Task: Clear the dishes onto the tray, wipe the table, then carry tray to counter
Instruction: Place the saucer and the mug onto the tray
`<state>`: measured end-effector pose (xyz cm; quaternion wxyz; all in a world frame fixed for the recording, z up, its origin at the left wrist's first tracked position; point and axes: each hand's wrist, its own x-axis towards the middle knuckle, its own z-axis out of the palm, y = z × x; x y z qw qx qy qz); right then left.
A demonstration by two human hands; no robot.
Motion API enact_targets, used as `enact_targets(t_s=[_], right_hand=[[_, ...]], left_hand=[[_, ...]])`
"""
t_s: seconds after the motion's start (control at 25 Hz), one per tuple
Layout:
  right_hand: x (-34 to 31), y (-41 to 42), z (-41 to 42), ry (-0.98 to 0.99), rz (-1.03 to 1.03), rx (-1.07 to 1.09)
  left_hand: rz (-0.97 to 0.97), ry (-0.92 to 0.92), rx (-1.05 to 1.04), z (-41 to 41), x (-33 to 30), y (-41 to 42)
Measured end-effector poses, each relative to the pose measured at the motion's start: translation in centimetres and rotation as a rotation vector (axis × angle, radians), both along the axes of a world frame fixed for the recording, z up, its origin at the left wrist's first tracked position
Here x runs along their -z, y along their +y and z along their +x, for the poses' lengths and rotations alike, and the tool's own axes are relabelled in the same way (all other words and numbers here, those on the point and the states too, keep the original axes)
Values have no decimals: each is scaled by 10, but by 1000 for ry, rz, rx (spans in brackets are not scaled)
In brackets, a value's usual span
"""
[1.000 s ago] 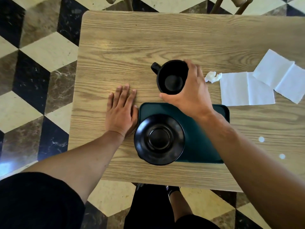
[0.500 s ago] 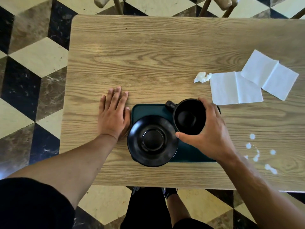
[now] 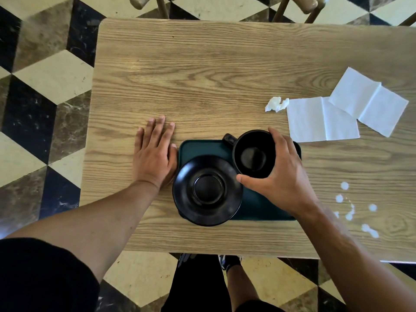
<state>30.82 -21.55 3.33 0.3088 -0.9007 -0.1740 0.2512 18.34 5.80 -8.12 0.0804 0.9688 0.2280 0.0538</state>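
Observation:
A dark green tray point(image 3: 200, 148) lies on the wooden table point(image 3: 213, 75) near its front edge. A black saucer point(image 3: 208, 190) rests on the tray's left half and overhangs its front left corner. My right hand point(image 3: 279, 176) grips a black mug point(image 3: 254, 154) by its rim, at the tray's back right, handle pointing left. Whether the mug touches the tray I cannot tell. My left hand point(image 3: 154, 154) lies flat on the table, fingers apart, against the tray's left edge.
Two unfolded white napkins point(image 3: 322, 119) point(image 3: 369, 101) and a crumpled scrap of tissue point(image 3: 276, 104) lie at the right. White spilled drops point(image 3: 351, 208) dot the table at the front right. Chair legs point(image 3: 292, 9) stand beyond the far edge. A chequered floor surrounds the table.
My right hand has carried the mug from the table behind the tray to over the tray's back right part. My left hand has stayed flat beside the tray.

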Motion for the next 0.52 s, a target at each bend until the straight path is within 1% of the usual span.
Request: enact_targets(t_s=[0.2,0.36,0.44,0.52], right_hand=[[-1,3,4,16,-15,-33],[-6,1,8,94,-19,-67],[-5,-3,14,74,57,8],[0,-12,28,-61,145,227]], left_hand=[[-2,3,-1,1,-1,0],[2,5,13,0,-1,1],[10,5,14,-1,-2,1],[5,-3,14,0,-2,1]])
